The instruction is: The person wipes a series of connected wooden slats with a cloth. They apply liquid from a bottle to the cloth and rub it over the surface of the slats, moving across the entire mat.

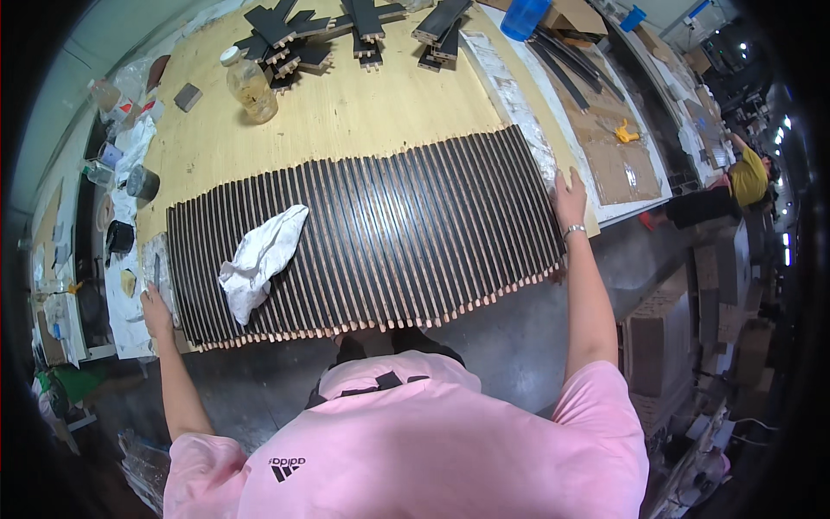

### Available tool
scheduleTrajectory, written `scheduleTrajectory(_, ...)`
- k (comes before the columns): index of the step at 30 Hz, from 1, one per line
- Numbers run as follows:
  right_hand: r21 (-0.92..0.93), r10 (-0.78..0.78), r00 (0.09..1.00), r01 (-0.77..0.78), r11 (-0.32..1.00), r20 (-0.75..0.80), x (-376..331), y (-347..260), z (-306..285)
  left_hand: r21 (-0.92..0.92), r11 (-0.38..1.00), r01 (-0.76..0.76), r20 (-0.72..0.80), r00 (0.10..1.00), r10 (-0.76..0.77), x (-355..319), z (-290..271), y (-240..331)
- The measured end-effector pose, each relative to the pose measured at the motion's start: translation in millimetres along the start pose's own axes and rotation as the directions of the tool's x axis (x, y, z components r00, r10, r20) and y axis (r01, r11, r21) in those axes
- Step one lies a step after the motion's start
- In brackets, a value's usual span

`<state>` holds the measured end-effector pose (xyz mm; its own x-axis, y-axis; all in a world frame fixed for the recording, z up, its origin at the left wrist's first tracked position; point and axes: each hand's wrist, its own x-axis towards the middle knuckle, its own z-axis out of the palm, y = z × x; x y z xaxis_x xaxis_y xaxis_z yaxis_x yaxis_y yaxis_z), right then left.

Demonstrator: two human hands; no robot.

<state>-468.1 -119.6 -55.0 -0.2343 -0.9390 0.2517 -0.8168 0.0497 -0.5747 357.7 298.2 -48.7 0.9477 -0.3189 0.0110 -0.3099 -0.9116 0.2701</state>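
A wide row of black wooden slats with bare wood ends lies side by side along the table's near edge. My left hand is at the left end of the row, low by the near corner, fingers stretched forward. At the right end my right hand rests beside the last slat, its fingers apart and pointing away from me. Neither hand shows anything held in it. A crumpled white cloth lies on top of the slats, left of the middle. Some fingertips are too small to make out fully.
Stacked dark wooden pieces lie at the table's far side, near a yellowish plastic jar and a small grey block. Long dark strips and a yellow tool are to the right. Another person is far right.
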Motion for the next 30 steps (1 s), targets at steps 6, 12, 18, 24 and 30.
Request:
scheduleTrajectory(6,0.335,0.147,0.957,-0.057,0.940,-0.250,-123.4,-52.6,-61.5,-0.009,1.000,0.007,-0.041,0.999,-0.007,-2.4,-3.6,-7.3)
scheduleTrajectory(12,0.559,0.290,0.921,-0.101,0.823,-0.261,-266.5,-73.5,-48.5,-0.035,0.994,-0.105,0.006,0.994,0.105,9.0,-2.0,-3.9)
scheduleTrajectory(18,0.846,0.611,0.792,-0.339,0.412,0.020,-332.4,-124.7,13.9,-0.330,0.923,-0.197,0.186,0.945,0.268,99.8,5.9,-38.1)
scheduleTrajectory(24,0.917,0.533,0.842,-0.142,0.373,-0.087,-333.9,-187.5,52.7,-0.330,0.817,-0.473,-0.057,0.874,0.483,83.6,21.7,1.9)
scheduleTrajectory(30,0.930,0.667,0.714,-0.061,0.362,-0.212,-321.8,-215.7,61.0,-0.385,0.821,-0.421,0.001,0.890,0.457,67.2,7.7,18.7)
